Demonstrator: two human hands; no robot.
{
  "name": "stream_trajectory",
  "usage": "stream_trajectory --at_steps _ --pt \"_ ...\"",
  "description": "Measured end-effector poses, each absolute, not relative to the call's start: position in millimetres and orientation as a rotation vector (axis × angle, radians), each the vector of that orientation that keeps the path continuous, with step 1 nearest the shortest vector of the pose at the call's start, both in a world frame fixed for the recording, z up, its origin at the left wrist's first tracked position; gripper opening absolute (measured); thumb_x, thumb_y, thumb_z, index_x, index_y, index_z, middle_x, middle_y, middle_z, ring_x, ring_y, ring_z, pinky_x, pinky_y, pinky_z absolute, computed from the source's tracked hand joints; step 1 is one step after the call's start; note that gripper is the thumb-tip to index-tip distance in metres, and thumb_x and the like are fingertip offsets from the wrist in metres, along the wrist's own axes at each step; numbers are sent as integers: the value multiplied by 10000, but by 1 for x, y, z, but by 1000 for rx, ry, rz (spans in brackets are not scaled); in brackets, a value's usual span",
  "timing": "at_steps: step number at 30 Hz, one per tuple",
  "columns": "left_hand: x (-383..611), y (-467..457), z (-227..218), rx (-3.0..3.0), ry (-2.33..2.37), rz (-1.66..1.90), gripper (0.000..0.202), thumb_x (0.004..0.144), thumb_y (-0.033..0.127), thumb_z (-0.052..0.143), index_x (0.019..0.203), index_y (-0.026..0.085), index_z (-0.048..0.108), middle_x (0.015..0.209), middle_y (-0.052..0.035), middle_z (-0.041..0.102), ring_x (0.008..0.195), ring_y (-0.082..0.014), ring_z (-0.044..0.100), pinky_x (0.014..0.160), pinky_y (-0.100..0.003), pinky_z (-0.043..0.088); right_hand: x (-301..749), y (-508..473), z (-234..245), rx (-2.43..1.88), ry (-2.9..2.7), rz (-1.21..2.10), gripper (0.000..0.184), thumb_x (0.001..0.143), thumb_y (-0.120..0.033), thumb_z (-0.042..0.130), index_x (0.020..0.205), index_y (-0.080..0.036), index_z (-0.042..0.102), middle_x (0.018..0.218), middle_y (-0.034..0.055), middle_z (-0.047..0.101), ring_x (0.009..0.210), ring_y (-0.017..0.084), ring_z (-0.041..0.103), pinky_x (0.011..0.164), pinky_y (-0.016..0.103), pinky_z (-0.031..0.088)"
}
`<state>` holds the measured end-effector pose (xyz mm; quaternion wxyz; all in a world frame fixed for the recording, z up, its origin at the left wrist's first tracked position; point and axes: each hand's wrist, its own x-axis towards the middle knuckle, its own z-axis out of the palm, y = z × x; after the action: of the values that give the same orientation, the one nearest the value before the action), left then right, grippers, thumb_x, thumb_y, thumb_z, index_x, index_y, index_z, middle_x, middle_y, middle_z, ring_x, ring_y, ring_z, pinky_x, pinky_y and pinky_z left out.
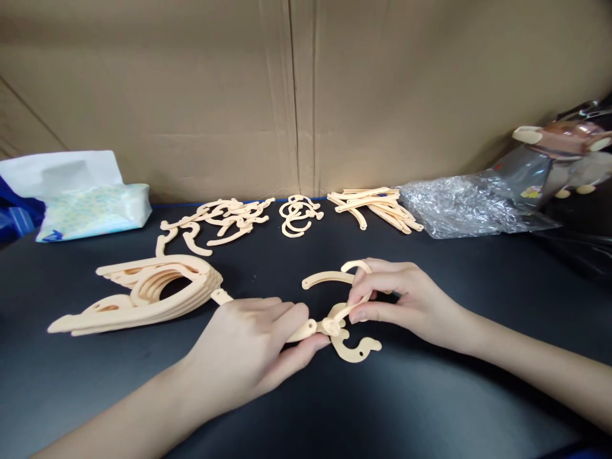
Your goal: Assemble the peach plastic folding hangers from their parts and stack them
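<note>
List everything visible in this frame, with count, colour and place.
table: one, black, under everything.
cardboard wall: one, brown, behind.
blue bag: one, blue, far left edge.
tissue pack: one, white-blue, back left.
layered stack: one, beige, left.
curved pieces: one pile, beige, back left-centre.
hook pieces: one pile, beige, back centre.
strips: one pile, beige, back right-centre.
plastic bag: one, clear, right.
toy figure: one, brown-cream, far right.
joined pieces: one cluster, beige, between both hands.
left hand: one, bare, pinching the cluster's rod.
right hand: one, bare, pinching a curved arm.
</note>
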<state>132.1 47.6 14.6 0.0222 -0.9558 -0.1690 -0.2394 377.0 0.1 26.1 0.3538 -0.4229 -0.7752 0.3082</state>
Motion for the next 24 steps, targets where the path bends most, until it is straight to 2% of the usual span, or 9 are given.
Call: stream_trajectory --at_steps 3,13,20,24 --pt "134 46 15 -2949 -506 -759 281 1013 306 388 749 210 406 557 59 428 451 -107 420 461 -268 256 375 1 26 -1136 -1900 919 106 870 -265 696 799 -192 726 727 -18 600 706 113 523 622 229 411" --pt "137 45 12 -2956 -479 -804 286 1037 324 325 774 214 348 588 62 425 450 -102 402 447 -258 263 370 3 28 -1055 -1840 1181 196 915 -309 638 816 -175 741 756 0 537 738 123 492 679 248 414" --pt "135 46 13 -2964 -439 -733 276 1037 301 305 790 204 379 609 50 450 470 -108 423 469 -259 294 371 -1 33 -1001 -2016 1202 324 1003 -315 478 729 -182 590 770 -17 529 776 127 469 833 286 375" --pt "136 47 13 -3001 -426 -722 271 1039 319 294 812 202 385 627 45 470 479 -111 429 471 -259 305 371 0 36 -1017 -1984 1240 324 1006 -296 465 708 -184 529 784 -17 505 782 129 456 849 287 365"
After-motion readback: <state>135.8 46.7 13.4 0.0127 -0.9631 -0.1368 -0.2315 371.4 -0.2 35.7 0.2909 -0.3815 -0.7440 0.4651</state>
